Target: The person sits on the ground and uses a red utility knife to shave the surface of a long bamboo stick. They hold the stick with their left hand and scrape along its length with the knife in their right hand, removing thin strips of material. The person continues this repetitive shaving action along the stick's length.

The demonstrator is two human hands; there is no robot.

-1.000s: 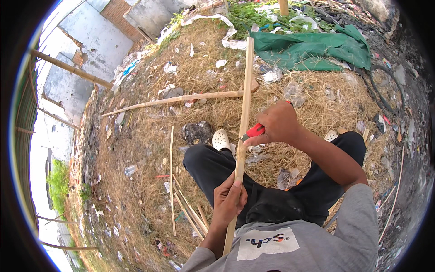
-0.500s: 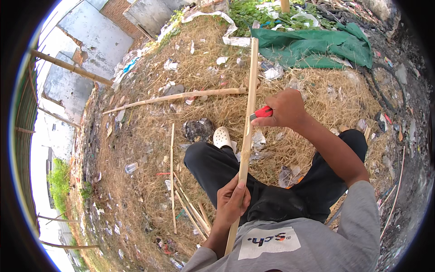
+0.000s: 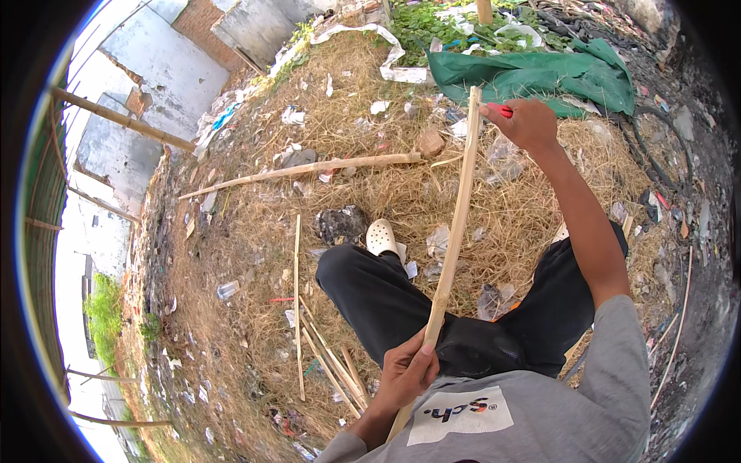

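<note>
1. Straw-strewn open ground (image 3: 255, 255) fills my view, littered with scraps and bounded by pale concrete walls at the upper left; I am watching a person who sits on it with legs in black trousers (image 3: 386, 297) stretched forward.

2. Nearest me, the left hand (image 3: 407, 372) is wrapped closed around the lower part of a long bamboo strip (image 3: 455, 224), just above the grey shirt, thumb on top.

3. Beside the left leg lie several thin slats (image 3: 328, 363), a loose bundle plus one long single slat pointing away from me. I judge these to be pieces already split or trimmed, so some of the work looks done.

4. From that grip the bamboo strip runs up and away over the lap and past the white clog (image 3: 381, 236) to its far end.

5. At the far end, the right hand (image 3: 531, 123) is closed around a red-handled tool (image 3: 502, 109), which I take for a knife; its blade is hidden, so I cannot tell whether it bites the wood. The tool sits right at the tip of the strip, which suggests to me a stroke along the full length is at its end.

6. Farther off, a thicker bamboo pole (image 3: 309, 168) lies across the straw, apparently unworked, so I reckon more remains. Beyond it is a green tarp (image 3: 540, 73).
</note>
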